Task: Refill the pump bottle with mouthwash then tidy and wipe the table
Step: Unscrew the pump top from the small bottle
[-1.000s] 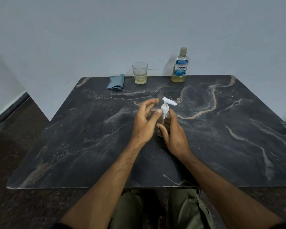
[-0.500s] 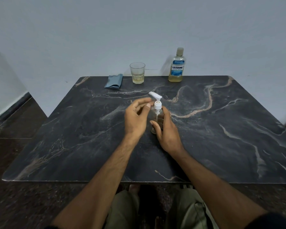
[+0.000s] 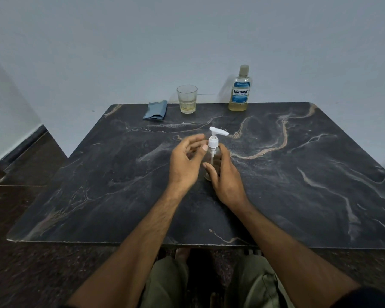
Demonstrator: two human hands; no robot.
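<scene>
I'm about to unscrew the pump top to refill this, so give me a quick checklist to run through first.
1. Pump bottle upright on the table: ok.
2. Right hand grips the bottle body to steady it: ok.
3. Left hand gripping the pump collar: not ok, fingers are beside it, loosely curled.
4. Mouthwash bottle standing within reach at the back edge: ok; cap on.
5. Blue cloth ready for wiping: ok.
6. Collar already loosened: cannot tell.
</scene>
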